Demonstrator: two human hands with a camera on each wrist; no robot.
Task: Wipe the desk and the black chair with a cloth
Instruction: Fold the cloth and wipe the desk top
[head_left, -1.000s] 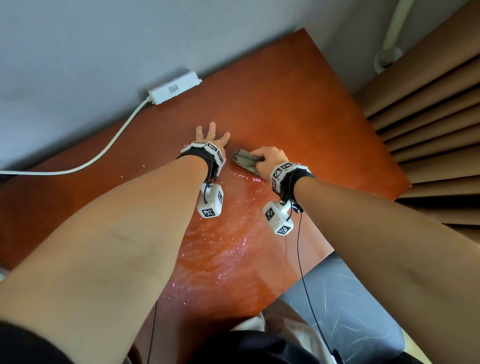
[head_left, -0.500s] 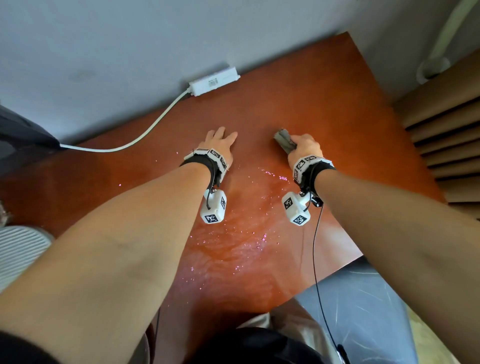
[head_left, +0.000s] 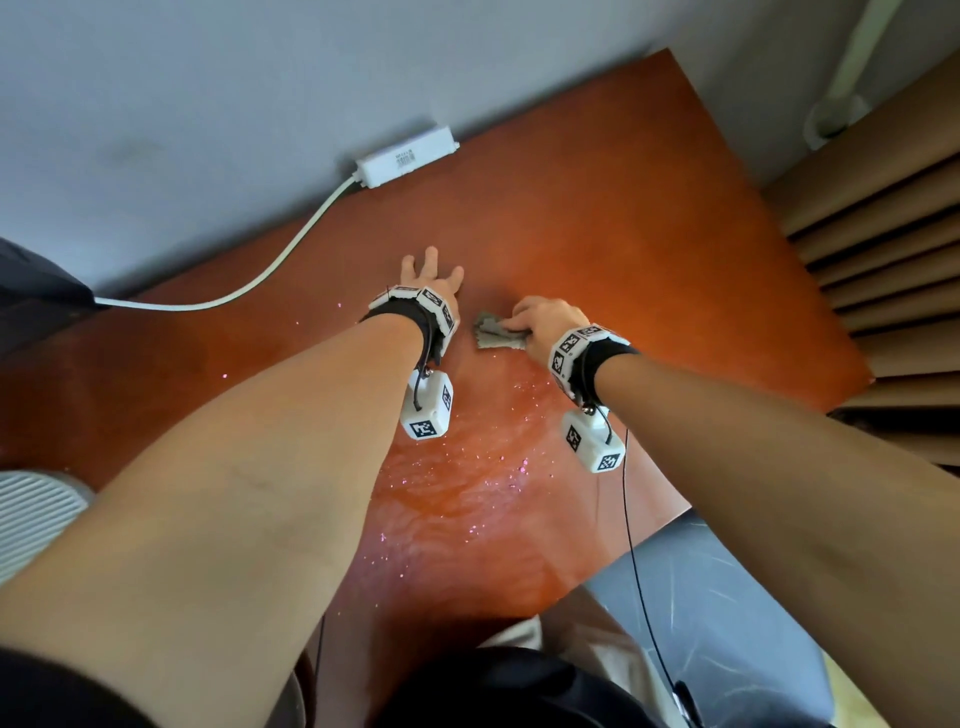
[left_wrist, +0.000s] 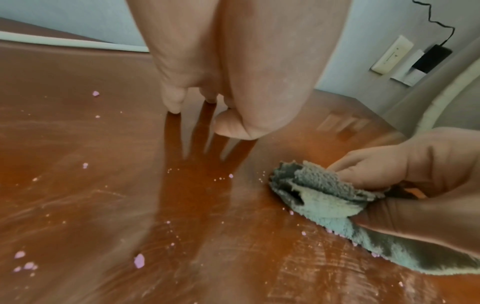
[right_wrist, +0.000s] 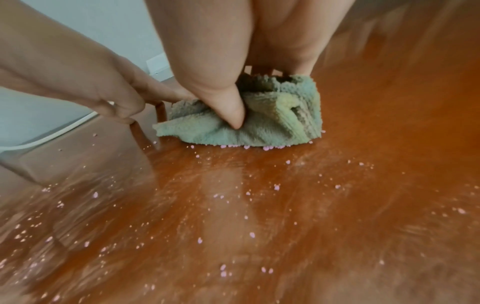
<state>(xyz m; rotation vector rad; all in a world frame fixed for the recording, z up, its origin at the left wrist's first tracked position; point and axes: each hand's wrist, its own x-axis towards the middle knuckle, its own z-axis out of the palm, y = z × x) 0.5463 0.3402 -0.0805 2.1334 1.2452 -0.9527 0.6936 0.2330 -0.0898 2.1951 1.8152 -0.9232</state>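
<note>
Right hand (head_left: 545, 319) grips cloth (head_left: 493, 338) (pink crumbs (right_wrist: 259, 147) alongside).

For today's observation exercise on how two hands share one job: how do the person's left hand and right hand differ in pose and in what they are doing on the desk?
The left hand holds nothing; the right hand grips a bunched grey-green cloth. The left hand's fingers are spread, fingertips on the desk; the right hand's fingers are curled, pressing the cloth down. Both are over the desk, close together, wearing marker wristbands.

Crumpled grey-green terry cloth (head_left: 496, 336) on reddish-brown wooden desk (head_left: 649, 249), just right of left hand (head_left: 431, 278); white power strip (head_left: 408, 156) behind, w/ wall.
</note>
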